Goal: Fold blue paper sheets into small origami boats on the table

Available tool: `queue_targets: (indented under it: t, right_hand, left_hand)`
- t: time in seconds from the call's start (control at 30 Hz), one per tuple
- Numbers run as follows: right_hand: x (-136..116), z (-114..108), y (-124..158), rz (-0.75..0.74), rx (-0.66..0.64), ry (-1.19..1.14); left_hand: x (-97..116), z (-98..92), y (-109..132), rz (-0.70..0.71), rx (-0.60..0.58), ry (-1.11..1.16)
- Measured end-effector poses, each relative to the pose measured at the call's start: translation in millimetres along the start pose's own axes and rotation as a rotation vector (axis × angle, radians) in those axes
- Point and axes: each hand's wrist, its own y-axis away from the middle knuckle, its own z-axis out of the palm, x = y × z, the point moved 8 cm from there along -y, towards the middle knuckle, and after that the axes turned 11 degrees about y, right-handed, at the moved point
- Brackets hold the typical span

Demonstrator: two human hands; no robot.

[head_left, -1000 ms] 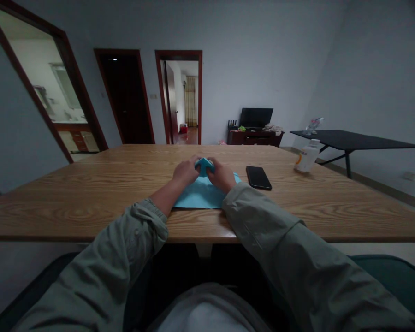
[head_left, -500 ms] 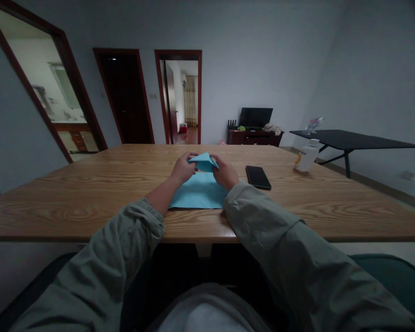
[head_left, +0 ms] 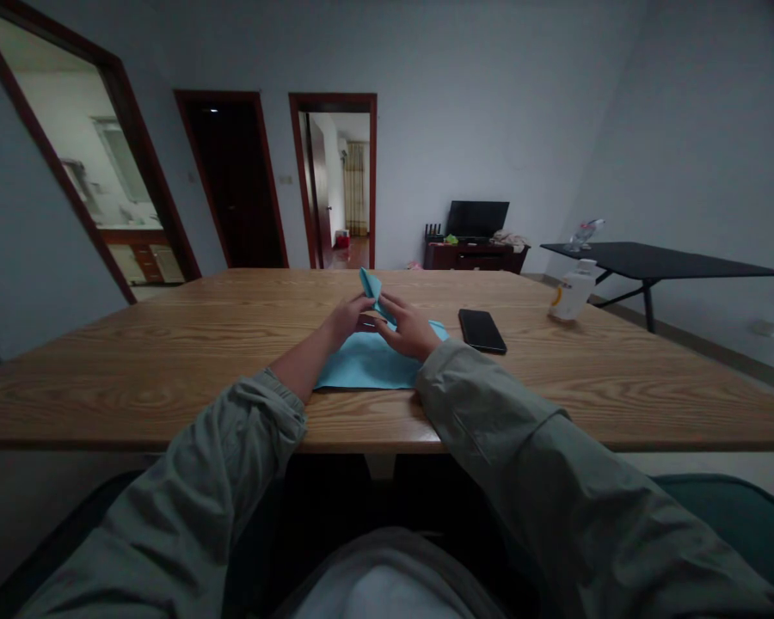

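A small piece of folded light-blue paper [head_left: 371, 284] stands up between my two hands, its pointed end raised. My left hand [head_left: 348, 316] grips it from the left with bent fingers. From the right, my right hand [head_left: 411, 330] presses on the same paper, fingers against its lower part. Part of the folded piece is hidden behind my fingers. Below my hands a larger flat sheet of blue paper [head_left: 369, 365] lies on the wooden table [head_left: 199, 344], partly covered by my right hand and wrist.
A black phone [head_left: 482, 331] lies to the right of the sheet. Farther right stands a white bottle [head_left: 573, 292] near the table's edge. Beyond are a black folding table [head_left: 664, 260] and a television [head_left: 478, 220] on a dark cabinet.
The folded paper has turned from lying broad and level to standing upright with its point raised. My right hand has shifted slightly left and down, closer to my left hand.
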Motion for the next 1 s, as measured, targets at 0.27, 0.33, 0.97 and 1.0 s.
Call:
queue_targets:
  t: [0.27,0.33,0.97,1.0]
  right_hand:
    - [4.6,-6.4,-1.2,0.049,-0.005,-0.177]
    - [7.1,-6.4,-1.3,0.068,-0.008,-0.206]
    - [13.4,4.5,-1.8,0.080,-0.063,-0.165]
    - [12.4,4.0,-1.8,0.077,-0.068,-0.153]
  left_hand:
    - [16.3,-4.0,0.9,0.235,0.024,-0.460]
    - [23.5,-0.8,5.4,0.316,0.010,-0.522]
    - [45.8,12.8,22.5,0.540,0.062,-0.503]
    - [46.7,14.7,23.7,0.546,0.055,-0.523]
